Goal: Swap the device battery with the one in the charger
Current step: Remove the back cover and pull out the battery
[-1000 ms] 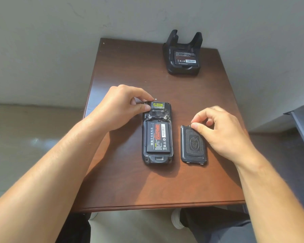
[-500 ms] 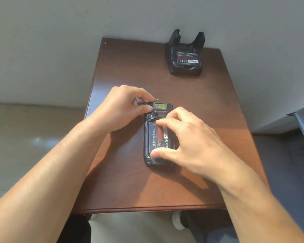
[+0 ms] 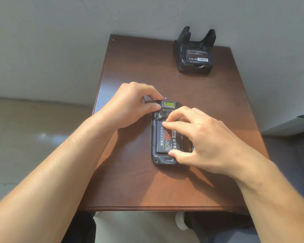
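A view from above looks down on a small brown table [image 3: 130,181] set against a pale wall. A black handheld device [image 3: 155,157] lies face down near the middle, its back cover off, so the battery [image 3: 162,139] sits exposed in its bay. The left hand [image 3: 130,106] pinches the device's top left corner between thumb and fingers, steadying it. The right hand [image 3: 204,139] arches over the battery, index fingertip at the upper edge and thumb tip at the lower edge, fingers curled to grasp it; the battery appears to lie flat in the bay, not yet lifted. At the far right corner of the table, well apart, stands a black charger [image 3: 194,67] with a second battery [image 3: 197,56] seated in it, label facing up. The step in hand seems to be taking out the device's battery. The next move likely calls for prying one end upward and lifting it clear while the left hand holds the device down.
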Motion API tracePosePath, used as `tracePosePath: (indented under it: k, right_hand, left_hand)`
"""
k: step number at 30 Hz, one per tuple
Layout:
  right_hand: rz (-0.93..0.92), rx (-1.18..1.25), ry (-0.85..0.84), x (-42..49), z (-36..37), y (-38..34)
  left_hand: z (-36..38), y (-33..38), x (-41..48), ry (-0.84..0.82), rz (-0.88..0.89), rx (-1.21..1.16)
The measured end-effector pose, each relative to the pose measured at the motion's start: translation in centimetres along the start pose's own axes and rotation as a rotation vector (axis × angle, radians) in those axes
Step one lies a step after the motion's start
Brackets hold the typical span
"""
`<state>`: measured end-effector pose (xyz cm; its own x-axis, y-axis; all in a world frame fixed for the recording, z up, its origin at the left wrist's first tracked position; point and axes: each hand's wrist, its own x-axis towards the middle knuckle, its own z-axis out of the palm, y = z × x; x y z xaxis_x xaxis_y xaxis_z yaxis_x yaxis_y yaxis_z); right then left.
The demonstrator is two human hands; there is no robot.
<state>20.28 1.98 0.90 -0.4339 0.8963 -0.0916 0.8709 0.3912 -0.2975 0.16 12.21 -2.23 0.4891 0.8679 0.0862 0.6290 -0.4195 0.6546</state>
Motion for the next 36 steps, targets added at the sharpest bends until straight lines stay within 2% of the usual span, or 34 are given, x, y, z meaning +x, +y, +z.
tracePosePath:
  k: [8, 13, 18, 28, 36]
  right_hand:
    - [-0.091, 0.075, 0.191, -0.6, 2.0, 1.1]
    - [-0.110, 0.114, 0.139, -0.5, 1.7, 1.6]
    - [-0.148, 0.044, 0.088, 0.2, 1.1, 1.6]
    - [-0.224, -0.108, 0.178, -0.2, 1.5, 1.2]
    - [-0.332, 0.036, 0.282, 0.0, 0.8, 1.9]
  left_hand:
    - [-0.2, -0.3, 0.2, -0.017, 0.013, -0.010]
    - [0.0, -0.5, 0.2, -0.021, 0.000, -0.015]
    - [-0.2, -0.4, 0.2, -0.027, 0.007, -0.019]
    - [-0.2, -0.6, 0.3, -0.015, 0.027, -0.014]
    - [-0.4, -0.5, 0.5, -0.035, 0.017, -0.017]
